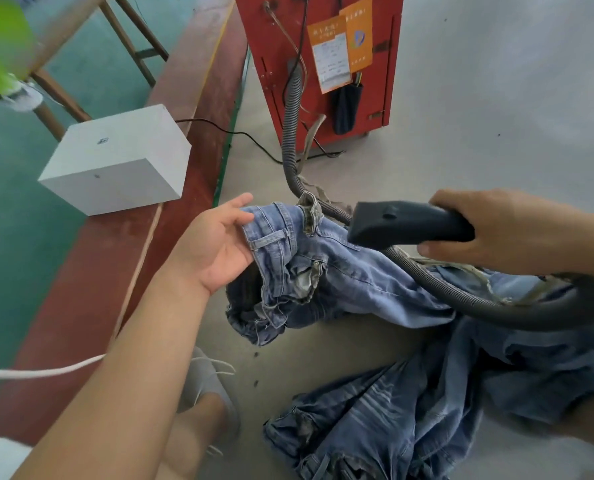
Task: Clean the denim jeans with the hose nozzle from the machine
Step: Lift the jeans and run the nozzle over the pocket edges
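— What's closest to you?

— Bare forearm of mine, running up from the bottom-left to my left hand (219, 244). That hand is palm up, and its fingers hook behind the waistband of the denim jeans (309, 268), the thumb lying relaxed along the top edge, so the waist hangs lifted off the concrete floor (462, 140).

— And the other hand?

— My right hand (507, 230) comes in from the right edge, fingers and thumb wrapped round the handle of the dark hose nozzle (410, 225). Its broad head points left and sits just above the jeans, near the fly and waistband. Whether it touches the cloth I cannot tell.

— Where does the hose go?

— The ribbed grey hose (293, 133) leaves the red machine (323, 64) at the top, drops to the floor, passes behind the waistband, then loops over the jeans' leg under my right wrist.

— Anything else lying about?

— A second heap of denim (392, 417) lies crumpled on the floor toward the bottom-right corner, below the held pair. A white box (115, 161) stands on the red strip (91, 289) of floor at the left, with a black cable (240, 133) running from behind it toward the machine. Orange paper labels (340, 46) hang on the machine's front. My grey shoe (205, 379) shows beside my left arm.
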`<state>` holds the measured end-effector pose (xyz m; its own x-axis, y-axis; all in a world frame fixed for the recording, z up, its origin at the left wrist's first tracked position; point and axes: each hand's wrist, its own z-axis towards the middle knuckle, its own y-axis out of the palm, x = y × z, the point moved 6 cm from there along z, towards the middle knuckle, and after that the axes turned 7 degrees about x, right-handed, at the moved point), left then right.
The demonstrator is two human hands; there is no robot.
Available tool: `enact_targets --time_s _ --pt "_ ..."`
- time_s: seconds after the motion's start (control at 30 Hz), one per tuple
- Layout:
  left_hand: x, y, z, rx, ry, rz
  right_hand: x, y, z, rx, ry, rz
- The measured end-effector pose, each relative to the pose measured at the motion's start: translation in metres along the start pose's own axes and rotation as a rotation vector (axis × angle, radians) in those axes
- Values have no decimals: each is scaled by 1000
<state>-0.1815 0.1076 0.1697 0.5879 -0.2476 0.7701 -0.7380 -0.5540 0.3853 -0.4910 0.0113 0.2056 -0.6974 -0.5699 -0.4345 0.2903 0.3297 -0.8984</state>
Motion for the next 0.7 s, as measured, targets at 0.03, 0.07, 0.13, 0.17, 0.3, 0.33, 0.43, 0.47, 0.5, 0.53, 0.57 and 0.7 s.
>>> enact_targets --time_s 0.03,0.07,0.13,0.17,0.3,0.33,0.43,0.47,0.5,0.53,0.57,0.7 --pt "1 0 0 1 1 -12 4 4 -1 -38 5 -43" --pt "2 1 0 -1 1 -29 8 8 -2 -77 11 -93" --pt "3 2 -1 -8 -5 -73 13 21 -5 -160 15 -184" --pt "3 4 -1 -12 -6 -92 12 30 -8 -184 6 -223" --pt "4 10 -2 -16 0 -88 -13 62 -10 -123 -21 -276" --pt "3 11 -2 -15 -1 -79 -19 64 -7 -74 -15 -243" --pt "5 13 -2 -25 7 -17 -26 41 1 140 56 -26" --pt "5 13 -3 -26 8 8 -26 27 2 235 65 21" --pt "4 14 -3 -27 5 31 -24 12 2 315 70 51" --pt "3 15 -5 -37 -5 50 -22 -1 1 363 75 80" --pt "1 18 -6 -72 -20 66 -21 -10 0 371 83 108" --pt "-7 30 -10 -178 -75 4 -40 -5 -5 96 36 128"
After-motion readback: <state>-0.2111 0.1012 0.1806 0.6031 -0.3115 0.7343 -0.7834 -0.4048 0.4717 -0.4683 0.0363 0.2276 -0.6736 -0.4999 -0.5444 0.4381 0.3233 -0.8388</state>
